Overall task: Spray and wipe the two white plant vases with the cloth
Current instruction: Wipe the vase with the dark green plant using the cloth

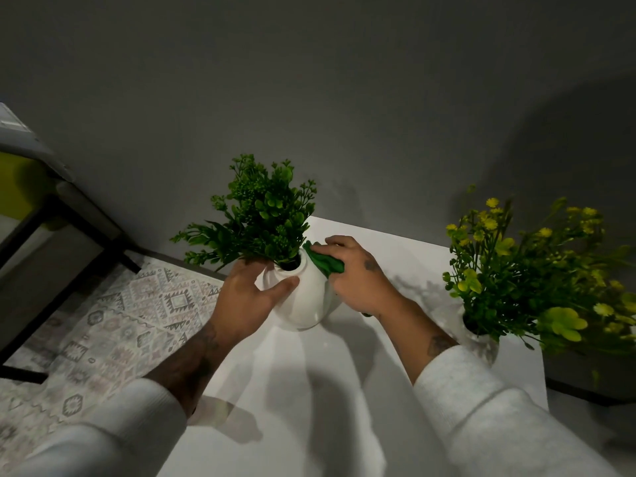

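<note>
White vase [309,297]: left hand [251,290] grips its left shoulder; right hand [358,273] clasps a green cloth [325,261] against its right side. Second vase [483,346] stands to its right.

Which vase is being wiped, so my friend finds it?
Look at the white table against the grey wall. Of the two white vases on it, pick the left vase, which the left hand grips while the right hand holds a green cloth against it. Its plant is all green; the right vase has yellow flowers.

Single head view, wide-angle, looking forward-down, close above white table [309,390], facing grey wall [309,98].
</note>
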A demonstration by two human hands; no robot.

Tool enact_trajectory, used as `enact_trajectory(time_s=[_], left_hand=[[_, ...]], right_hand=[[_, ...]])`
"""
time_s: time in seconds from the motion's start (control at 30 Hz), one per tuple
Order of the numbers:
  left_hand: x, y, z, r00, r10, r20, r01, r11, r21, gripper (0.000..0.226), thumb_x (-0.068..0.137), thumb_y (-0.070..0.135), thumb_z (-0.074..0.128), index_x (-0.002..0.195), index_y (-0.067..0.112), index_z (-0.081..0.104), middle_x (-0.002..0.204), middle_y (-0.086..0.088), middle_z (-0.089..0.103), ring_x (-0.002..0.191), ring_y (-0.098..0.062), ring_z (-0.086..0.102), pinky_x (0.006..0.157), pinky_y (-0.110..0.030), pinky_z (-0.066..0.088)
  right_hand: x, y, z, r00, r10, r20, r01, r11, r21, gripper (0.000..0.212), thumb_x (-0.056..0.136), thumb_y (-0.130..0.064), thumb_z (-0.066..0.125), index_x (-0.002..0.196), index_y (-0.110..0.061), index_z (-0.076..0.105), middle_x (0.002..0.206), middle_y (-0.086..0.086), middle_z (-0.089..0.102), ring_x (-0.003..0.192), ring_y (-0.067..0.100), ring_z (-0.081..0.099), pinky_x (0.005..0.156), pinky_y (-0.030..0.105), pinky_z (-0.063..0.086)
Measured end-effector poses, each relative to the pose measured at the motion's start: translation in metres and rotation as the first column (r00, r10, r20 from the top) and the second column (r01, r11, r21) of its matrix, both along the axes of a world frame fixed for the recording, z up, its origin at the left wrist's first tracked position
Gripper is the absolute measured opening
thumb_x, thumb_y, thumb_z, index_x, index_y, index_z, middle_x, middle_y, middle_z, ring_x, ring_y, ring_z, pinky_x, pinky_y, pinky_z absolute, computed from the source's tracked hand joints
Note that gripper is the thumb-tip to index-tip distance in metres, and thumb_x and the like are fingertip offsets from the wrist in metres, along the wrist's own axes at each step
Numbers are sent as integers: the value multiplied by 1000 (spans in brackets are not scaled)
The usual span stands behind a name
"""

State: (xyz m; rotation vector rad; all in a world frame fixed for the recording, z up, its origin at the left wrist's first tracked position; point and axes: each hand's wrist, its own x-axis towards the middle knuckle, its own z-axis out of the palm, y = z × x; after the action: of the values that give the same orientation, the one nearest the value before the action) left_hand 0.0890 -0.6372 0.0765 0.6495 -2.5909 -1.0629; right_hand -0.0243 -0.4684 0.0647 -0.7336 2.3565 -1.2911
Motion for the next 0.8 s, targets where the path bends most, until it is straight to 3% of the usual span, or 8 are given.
enact_trajectory(time_s=[0.17,0.3,0.47,0.6,0.8], left_hand=[[-2,-5,-6,999,-25,22,21,990,142,33,72,47,78,99,44,61,104,21,58,98,-4,53,82,-17,37],[-3,-4,-4,1000,15,-1,-15,988,156,27,69,46,80,83,49,57,96,30,56,93,-3,55,82,-19,38],[-2,-4,0,1000,22,3,-22,987,156,31,66,45,82,87,40,59,93,28,57,90,3,54,77,-12,38],[-2,-2,3,999,32,38,-38,987,159,39,67,45,82,96,31,60,100,14,59,97,-8,56,84,-21,39],[-2,-1,5,1000,27,15,-29,989,145,36,68,42,82,94,33,59,96,20,57,97,-5,56,86,-19,39]], right_hand=[[3,0,4,1000,4,-20,-4,1000,-18,63,79,11,47,129,-25,62,133,-3,54,122,16,50,101,15,32],[20,2,5,992,-18,-126,8,997,-76,59,81,13,48,129,-18,63,135,0,56,125,17,51,110,21,34],[41,8,-2,976,-53,-213,26,992,-127,57,81,14,53,129,-15,63,136,0,56,125,13,51,109,10,28],[25,-5,8,986,-56,-158,48,997,-56,63,78,12,44,131,-19,61,139,-1,55,129,16,49,113,19,29],[36,-2,1,973,-50,-225,42,998,-42,63,82,10,48,136,-22,56,145,-3,49,135,13,43,117,26,28]])
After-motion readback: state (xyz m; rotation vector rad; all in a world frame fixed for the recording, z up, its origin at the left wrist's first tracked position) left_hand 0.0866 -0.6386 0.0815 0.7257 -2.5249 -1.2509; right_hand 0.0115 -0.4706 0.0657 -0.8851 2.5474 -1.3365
